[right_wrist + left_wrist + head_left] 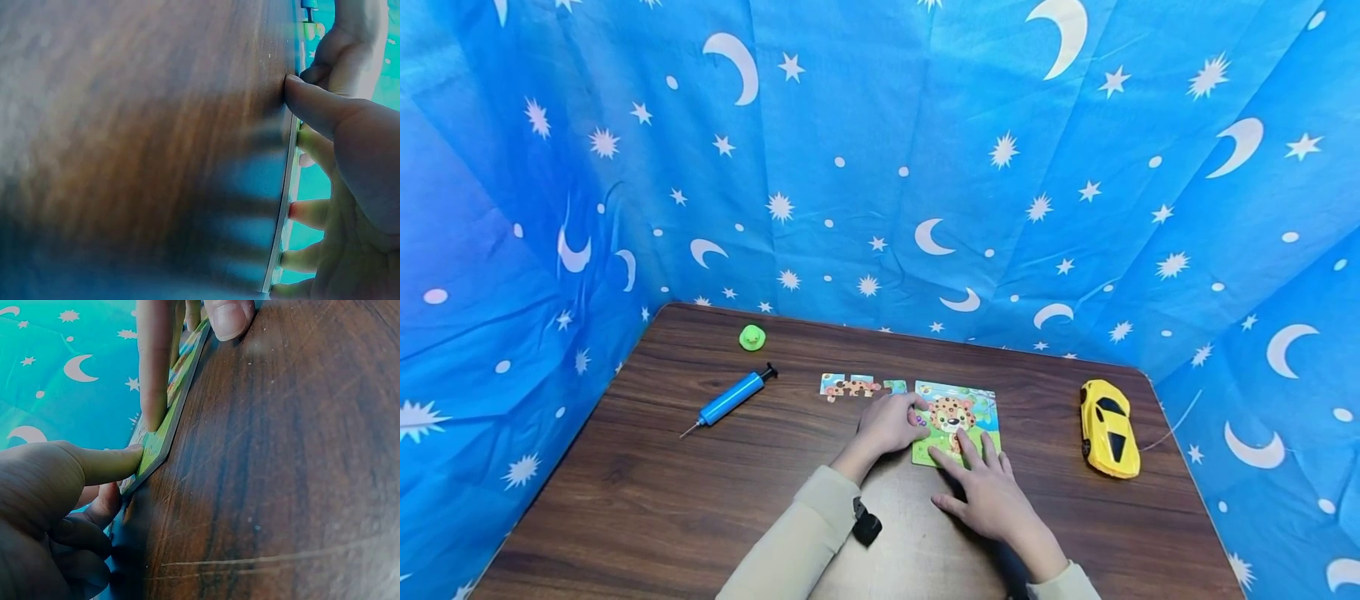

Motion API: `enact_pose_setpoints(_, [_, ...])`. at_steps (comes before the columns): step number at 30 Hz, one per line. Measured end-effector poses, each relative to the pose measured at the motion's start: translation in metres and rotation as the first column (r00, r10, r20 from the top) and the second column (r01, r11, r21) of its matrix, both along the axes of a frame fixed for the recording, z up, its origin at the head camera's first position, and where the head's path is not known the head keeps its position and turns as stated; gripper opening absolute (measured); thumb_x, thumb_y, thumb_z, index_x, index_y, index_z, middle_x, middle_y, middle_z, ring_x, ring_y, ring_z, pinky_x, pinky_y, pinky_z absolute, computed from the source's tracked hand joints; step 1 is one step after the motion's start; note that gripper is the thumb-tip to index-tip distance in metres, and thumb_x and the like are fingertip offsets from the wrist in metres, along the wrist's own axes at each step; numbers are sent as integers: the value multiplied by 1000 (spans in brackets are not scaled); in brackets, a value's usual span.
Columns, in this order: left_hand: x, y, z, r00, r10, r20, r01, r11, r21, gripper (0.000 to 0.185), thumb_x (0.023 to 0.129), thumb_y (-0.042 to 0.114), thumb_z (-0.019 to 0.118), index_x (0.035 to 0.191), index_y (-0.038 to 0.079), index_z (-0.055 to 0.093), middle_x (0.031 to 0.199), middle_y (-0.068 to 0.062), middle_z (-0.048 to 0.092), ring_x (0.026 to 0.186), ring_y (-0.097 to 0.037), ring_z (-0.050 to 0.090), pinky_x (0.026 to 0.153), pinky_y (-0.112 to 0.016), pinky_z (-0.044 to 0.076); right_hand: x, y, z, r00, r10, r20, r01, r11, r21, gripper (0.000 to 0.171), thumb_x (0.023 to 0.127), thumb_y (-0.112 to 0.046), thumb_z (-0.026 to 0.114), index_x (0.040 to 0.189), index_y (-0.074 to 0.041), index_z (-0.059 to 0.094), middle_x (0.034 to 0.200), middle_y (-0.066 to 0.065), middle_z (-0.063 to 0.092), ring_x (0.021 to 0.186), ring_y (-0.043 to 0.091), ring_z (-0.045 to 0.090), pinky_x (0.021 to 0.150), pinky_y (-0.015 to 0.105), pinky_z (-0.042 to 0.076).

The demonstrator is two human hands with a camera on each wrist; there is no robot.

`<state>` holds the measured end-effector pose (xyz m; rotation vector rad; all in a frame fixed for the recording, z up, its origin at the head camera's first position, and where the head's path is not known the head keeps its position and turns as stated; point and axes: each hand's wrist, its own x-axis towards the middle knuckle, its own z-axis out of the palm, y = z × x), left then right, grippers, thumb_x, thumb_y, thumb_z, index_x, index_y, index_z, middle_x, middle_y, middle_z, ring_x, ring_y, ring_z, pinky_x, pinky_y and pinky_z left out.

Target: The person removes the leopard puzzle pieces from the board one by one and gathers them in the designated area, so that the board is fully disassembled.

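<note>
Head view: mid-assembly on the leopard puzzle (956, 421), sitting near the middle of the wooden surface (647, 492). Left hand (891, 425) curled at its left edge, right hand (988, 487) laid flat with straight fingers on the lower part. Loose strip of joined pieces (859, 386) just left of it; probably next up, needs lining up with the top edge. Blue pump (730, 400), green duck (752, 337), yellow car (1108, 427) lying around.

Left wrist view: thumb pressed against the puzzle's corner (156, 447).

Right wrist view: blurry, fingers over the board edge (284, 206).

No readable writing or brands anywhere.
</note>
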<state>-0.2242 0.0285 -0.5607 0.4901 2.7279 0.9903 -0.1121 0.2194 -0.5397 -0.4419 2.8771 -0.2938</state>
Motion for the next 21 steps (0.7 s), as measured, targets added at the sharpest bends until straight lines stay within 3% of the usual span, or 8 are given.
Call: enact_pose_setpoints(21, [1, 0, -6, 998, 28, -53, -26, 999, 44, 33, 86, 36, 86, 115, 29, 73, 87, 22, 61, 74, 1, 55, 69, -28, 47, -1, -1, 1, 1000, -3, 28, 3, 1000, 7, 66, 97, -58, 66, 156, -36, 48, 167, 19, 26, 149, 60, 14, 108, 78, 24])
